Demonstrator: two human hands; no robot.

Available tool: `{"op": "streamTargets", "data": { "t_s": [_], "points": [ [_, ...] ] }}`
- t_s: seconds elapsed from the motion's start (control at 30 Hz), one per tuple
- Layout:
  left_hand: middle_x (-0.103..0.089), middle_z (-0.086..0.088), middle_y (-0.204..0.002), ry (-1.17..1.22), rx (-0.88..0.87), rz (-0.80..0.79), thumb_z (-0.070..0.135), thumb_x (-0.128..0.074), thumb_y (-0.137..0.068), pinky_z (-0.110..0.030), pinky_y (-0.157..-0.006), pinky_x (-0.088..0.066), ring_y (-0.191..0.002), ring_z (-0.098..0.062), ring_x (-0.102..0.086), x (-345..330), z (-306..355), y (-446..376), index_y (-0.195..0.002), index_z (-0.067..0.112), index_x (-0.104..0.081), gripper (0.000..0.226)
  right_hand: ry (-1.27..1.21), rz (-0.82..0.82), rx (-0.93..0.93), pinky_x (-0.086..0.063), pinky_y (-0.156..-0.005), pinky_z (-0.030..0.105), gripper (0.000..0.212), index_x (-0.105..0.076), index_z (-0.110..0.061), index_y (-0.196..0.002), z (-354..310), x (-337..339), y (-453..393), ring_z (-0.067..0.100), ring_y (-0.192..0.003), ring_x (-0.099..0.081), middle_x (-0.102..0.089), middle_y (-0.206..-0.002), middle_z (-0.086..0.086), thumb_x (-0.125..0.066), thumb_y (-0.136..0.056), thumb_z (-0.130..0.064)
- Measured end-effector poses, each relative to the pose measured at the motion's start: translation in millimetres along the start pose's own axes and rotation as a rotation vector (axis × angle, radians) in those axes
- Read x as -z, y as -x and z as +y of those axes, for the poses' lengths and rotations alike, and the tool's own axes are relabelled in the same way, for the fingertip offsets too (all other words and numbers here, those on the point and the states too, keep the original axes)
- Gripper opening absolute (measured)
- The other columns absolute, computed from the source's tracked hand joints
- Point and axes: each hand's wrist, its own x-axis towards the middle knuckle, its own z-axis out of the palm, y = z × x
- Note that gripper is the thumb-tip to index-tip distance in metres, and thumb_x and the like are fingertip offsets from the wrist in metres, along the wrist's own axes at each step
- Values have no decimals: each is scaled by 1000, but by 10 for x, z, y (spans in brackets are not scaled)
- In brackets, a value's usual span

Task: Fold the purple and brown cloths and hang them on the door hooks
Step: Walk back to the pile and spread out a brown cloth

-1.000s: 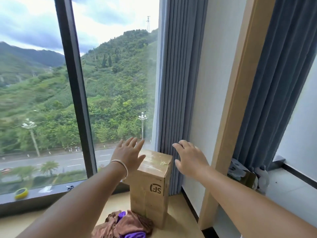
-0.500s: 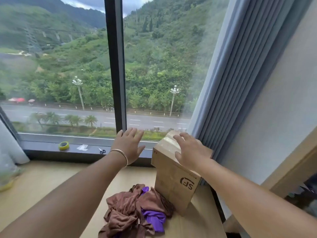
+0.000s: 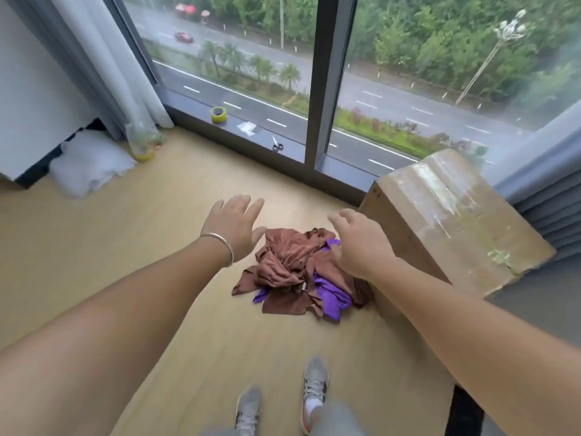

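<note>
So we're standing on the wooden floor [image 3: 125, 247] by the big window [image 3: 393, 89], looking down, both arms stretched out in front of us. The cloths sit in one crumpled heap on the floor, right under and between our hands, just beside the cardboard box [image 3: 452, 221], and the heap's right edge looks like it touches the box.

Our left hand [image 3: 235, 226] hangs above the floor just left of the heap, fingers straight and together, palm down, holding nothing. There's a thin bracelet [image 3: 220, 243] on that wrist. Our right hand [image 3: 358, 243] is over the right part of the heap, covering a bit of it from our view, fingers loosely relaxed with nothing in them. Can't really tell if it's touching the fabric or just above it.

The brown cloth [image 3: 283, 262] makes up most of the pile, all bunched and wrinkled, with flat corners sticking out at the left and front. The purple cloth [image 3: 330, 297] is tangled in with it, peeking out at the front right, with one small bit showing up by our right hand. Nothing is folded.

Our grey sneakers [image 3: 314, 385] show at the bottom. A yellow tape roll [image 3: 218, 114] and small scissors [image 3: 277, 145] lie on the window sill [image 3: 201, 105], well apart from the heap.
</note>
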Motion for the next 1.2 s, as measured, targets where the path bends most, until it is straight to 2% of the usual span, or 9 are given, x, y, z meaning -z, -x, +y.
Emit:
{"op": "streamTargets", "data": {
  "t_s": [0.13, 0.3, 0.43, 0.53, 0.77, 0.93, 1.1, 1.2],
  "points": [
    [-24, -6, -157, 51, 59, -119, 54, -29, -97, -41, -114, -21, -144, -21, -20, -591, 118, 33, -152, 24, -16, 64, -1, -101, 59, -43, -86, 39, 48, -51, -16, -129, 169, -618, -155, 33, -109, -53, -53, -127, 11, -55, -84, -30],
    [-28, -5, -155, 131, 89, -215, 52, -34, -97, -41, -112, -22, -141, -22, -26, -1438, 218, 110, -150, 24, -22, 61, -33, -205, 61, -41, -86, 38, 43, -53, -16, -122, 296, -1385, -259, 32, -108, -52, -53, -120, 8, -59, -82, -29],
    [-32, -4, -152, 192, 104, -267, 51, -35, -97, -40, -112, -22, -139, -21, -28, -2280, 340, 143, -150, 24, -25, 60, -31, -298, 17, -40, -92, 38, 50, -47, -15, -131, 393, -2127, -286, 29, -114, -48, -49, -125, 7, -56, -86, -34],
    [-27, -5, -155, 222, 82, -355, 51, -33, -97, -40, -114, -20, -142, -21, -23, -2993, 531, 186, -151, 23, -20, 62, -26, -372, -51, -41, -90, 38, 47, -48, -12, -130, 473, -2778, -196, 29, -114, -48, -49, -125, 8, -55, -87, -32],
    [-21, -6, -158, 294, 13, -433, 50, -36, -97, -41, -116, -14, -145, -22, -17, -4590, 1082, 107, -153, 24, -17, 64, 48, -539, -117, -40, -93, 39, 48, -46, -11, -129, 723, -4338, 54, 30, -115, -47, -48, -127, 8, -55, -85, -29],
    [-20, -9, -158, 304, 12, -378, 48, -38, -97, -43, -117, -14, -146, -24, -14, -5547, 1134, -180, -152, 21, -19, 64, 36, -516, -96, -38, -90, 40, 47, -47, -10, -123, 751, -5276, -180, 31, -112, -46, -48, -123, 9, -57, -82, -29],
    [-17, -9, -159, 281, 44, -295, 53, -41, -95, -44, -116, -13, -147, -23, -11, -6328, 882, -771, -152, 24, -18, 68, -30, -360, -32, -37, -92, 41, 54, -47, -12, -131, 611, -6131, -864, 31, -115, -46, -49, -125, 8, -60, -85, -37],
    [-15, -9, -160, 192, -36, -217, 61, -45, -89, -46, -117, -13, -147, -24, -10, -6702, 741, -1208, -152, 30, -19, 75, -33, -269, 28, -37, -95, 42, 61, -47, -12, -132, 552, -6610, -1413, 30, -119, -44, -48, -127, 7, -66, -82, -42]
  ]
}}
